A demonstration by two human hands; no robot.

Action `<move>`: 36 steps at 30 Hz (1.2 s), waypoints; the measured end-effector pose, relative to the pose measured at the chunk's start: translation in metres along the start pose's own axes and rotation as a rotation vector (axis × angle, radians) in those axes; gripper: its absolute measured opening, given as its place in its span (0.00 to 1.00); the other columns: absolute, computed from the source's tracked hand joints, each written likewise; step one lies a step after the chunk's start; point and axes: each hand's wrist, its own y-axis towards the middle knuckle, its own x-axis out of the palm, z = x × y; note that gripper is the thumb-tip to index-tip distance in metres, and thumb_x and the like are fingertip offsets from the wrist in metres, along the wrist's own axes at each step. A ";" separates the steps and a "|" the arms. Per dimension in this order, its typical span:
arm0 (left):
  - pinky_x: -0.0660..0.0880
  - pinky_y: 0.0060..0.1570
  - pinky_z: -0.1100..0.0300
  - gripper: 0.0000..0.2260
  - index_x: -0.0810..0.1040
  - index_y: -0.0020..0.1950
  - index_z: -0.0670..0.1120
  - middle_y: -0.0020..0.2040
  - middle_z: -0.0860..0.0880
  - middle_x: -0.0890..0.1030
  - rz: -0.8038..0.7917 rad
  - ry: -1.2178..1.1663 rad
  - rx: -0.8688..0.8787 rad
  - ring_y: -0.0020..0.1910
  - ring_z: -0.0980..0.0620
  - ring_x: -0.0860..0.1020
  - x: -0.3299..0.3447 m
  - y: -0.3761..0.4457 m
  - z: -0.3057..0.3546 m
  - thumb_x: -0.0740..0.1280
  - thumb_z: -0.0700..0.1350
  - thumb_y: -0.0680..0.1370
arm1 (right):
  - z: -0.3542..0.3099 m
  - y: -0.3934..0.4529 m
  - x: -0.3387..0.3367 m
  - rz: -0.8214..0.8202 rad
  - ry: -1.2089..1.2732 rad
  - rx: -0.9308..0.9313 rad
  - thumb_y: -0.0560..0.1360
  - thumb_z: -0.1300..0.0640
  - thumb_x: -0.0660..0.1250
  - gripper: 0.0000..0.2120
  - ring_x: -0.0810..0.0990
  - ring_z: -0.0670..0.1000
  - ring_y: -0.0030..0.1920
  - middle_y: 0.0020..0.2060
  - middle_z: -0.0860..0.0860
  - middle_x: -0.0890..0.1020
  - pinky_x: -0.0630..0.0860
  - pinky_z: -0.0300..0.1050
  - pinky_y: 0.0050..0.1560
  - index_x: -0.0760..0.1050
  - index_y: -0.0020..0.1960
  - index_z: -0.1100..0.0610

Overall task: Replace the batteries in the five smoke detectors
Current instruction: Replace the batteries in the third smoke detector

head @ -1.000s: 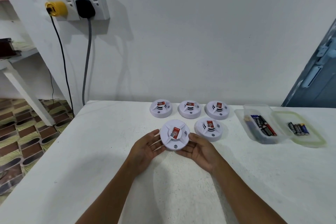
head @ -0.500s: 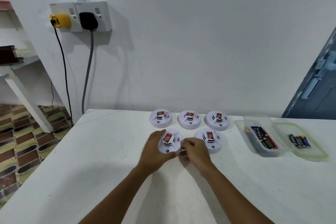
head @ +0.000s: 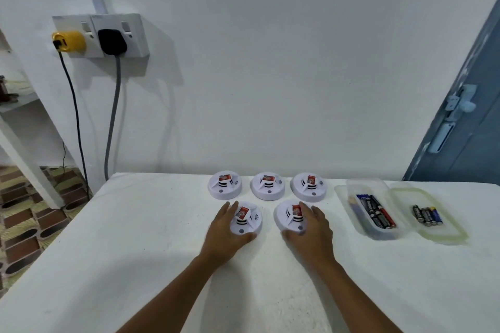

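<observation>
Both forearms reaching forward, left hand (head: 226,232) cupped with fingers spread, right hand (head: 311,232) likewise, palms down

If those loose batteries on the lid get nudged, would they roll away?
Probably a little: the batteries are round cylinders lying on their sides. The lid seems to have a raised rim, which would likely stop them. They look rigid, not fragile.

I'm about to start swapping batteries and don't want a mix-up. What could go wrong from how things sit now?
1. Batteries lie in two groups, in the clear container and on its lid; nothing visibly marks old from new, so they could get mixed.
2. All five detectors look alike; the left hand and right hand each rest on a front one, so losing track of finished units seems possible.
</observation>
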 end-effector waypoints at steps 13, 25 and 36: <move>0.59 0.72 0.55 0.42 0.46 0.79 0.50 0.80 0.52 0.48 -0.057 0.062 -0.008 0.77 0.50 0.54 0.004 0.005 0.005 0.70 0.56 0.74 | -0.004 -0.011 0.002 0.067 0.015 -0.058 0.66 0.46 0.75 0.37 0.66 0.54 0.69 0.69 0.53 0.69 0.65 0.50 0.68 0.67 0.72 0.50; 0.52 0.73 0.57 0.31 0.56 0.78 0.49 0.79 0.50 0.54 0.132 0.074 0.097 0.78 0.51 0.49 -0.034 0.032 0.003 0.64 0.54 0.79 | -0.028 0.010 0.001 0.014 -0.078 -0.274 0.72 0.48 0.71 0.33 0.55 0.60 0.76 0.75 0.57 0.61 0.57 0.57 0.74 0.65 0.73 0.56; 0.59 0.69 0.40 0.35 0.59 0.76 0.54 0.78 0.46 0.57 0.030 0.365 -0.182 0.75 0.41 0.58 -0.040 0.126 0.003 0.65 0.65 0.73 | -0.104 0.075 0.024 -0.237 0.007 -0.412 0.78 0.48 0.62 0.28 0.53 0.50 0.77 0.77 0.49 0.55 0.58 0.46 0.73 0.57 0.76 0.48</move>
